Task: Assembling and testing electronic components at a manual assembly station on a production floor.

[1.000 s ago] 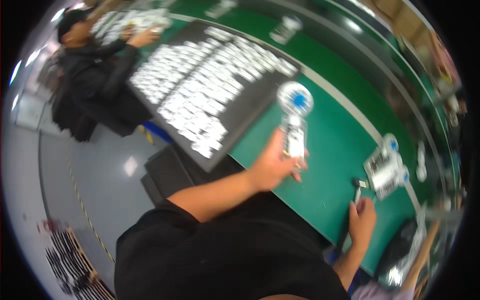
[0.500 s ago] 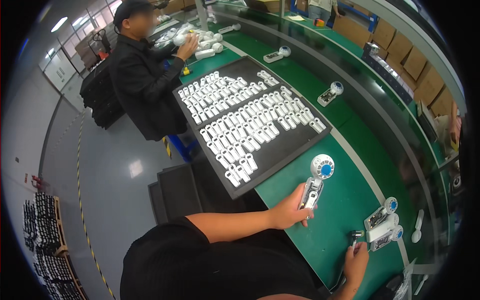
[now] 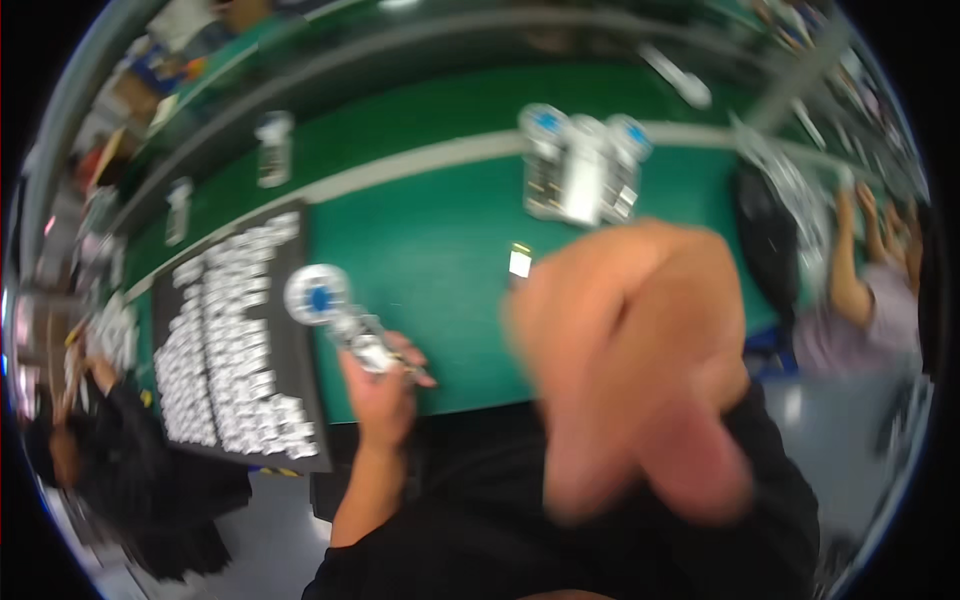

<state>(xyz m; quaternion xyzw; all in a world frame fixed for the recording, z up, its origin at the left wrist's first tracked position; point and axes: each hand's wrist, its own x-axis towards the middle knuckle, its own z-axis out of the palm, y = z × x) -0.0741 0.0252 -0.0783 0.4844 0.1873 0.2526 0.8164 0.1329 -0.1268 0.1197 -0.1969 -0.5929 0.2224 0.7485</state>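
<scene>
My left hand (image 3: 382, 395) is closed around the handle of a white handheld device (image 3: 322, 298) with a round, blue-centred head. The handle's inner parts are exposed, and the head points toward the black tray (image 3: 290, 345) of small white parts. Raised close to the camera, my right hand (image 3: 640, 330) is large and badly blurred. Its fingers are smeared by motion, so whether it holds anything cannot be made out. Just left of it on the green table (image 3: 450, 280) shows a small white and yellow item (image 3: 520, 262).
Three similar white devices (image 3: 583, 185) lie together at the table's far side. A black bag-like bundle (image 3: 768, 225) with clear plastic is on the right. More devices lie on the belt (image 3: 390, 110) beyond. Co-workers (image 3: 130, 470) are at far left and right (image 3: 865, 310).
The view has swung to the right. My right hand, earlier low by the table holding a slim dark tool, has come up close to the camera. My left hand keeps the device.
</scene>
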